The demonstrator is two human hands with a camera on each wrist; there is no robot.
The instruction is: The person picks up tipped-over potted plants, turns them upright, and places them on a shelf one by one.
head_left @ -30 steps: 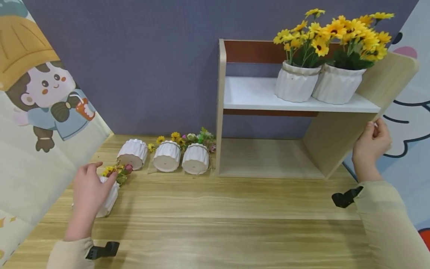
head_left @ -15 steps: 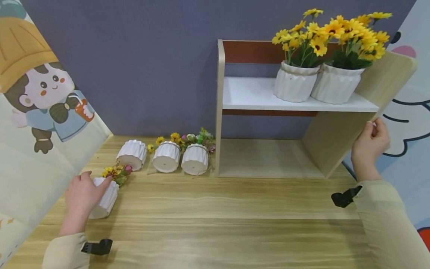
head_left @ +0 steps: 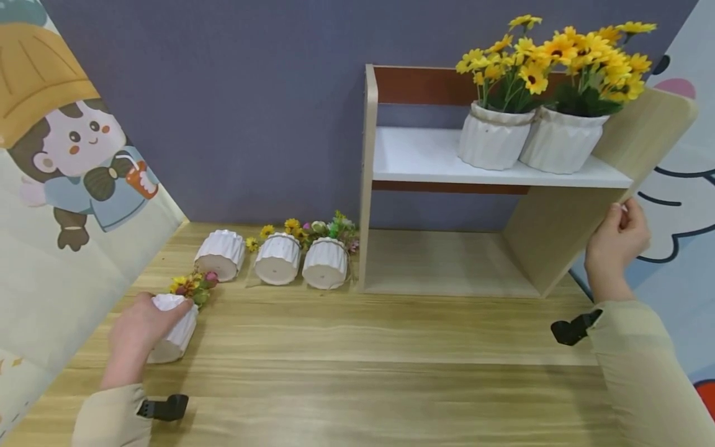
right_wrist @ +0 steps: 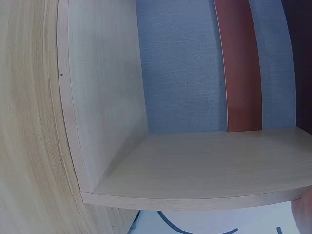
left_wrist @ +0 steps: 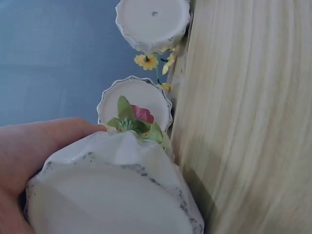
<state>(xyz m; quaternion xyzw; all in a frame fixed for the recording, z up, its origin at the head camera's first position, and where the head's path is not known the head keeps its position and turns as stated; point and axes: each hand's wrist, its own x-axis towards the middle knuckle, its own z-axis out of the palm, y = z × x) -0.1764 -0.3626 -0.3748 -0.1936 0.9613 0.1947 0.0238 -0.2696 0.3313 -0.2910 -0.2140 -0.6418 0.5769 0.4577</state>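
A white fluted flowerpot (head_left: 177, 335) lies on its side at the table's left, its yellow and pink flowers (head_left: 192, 288) pointing away from me. My left hand (head_left: 139, 326) grips it from the left, thumb over the top. In the left wrist view the pot's flat base (left_wrist: 112, 200) faces the camera. On the right, my right hand (head_left: 619, 239) holds the front edge of the side panel of a small wooden shelf (head_left: 581, 230) with curled fingers. Only a sliver of that hand shows in the right wrist view.
Several more white pots lie on their sides along the back wall, among them a left pot (head_left: 220, 254), a middle pot (head_left: 277, 259) and a right pot (head_left: 326, 264) beside the shelf. Two upright pots of yellow flowers, a left one (head_left: 494, 136) and a right one (head_left: 564, 139), stand on the upper board.
My left hand has come down from above the lying flowerpot and closed round it. The right hand has stayed at the shelf's edge.
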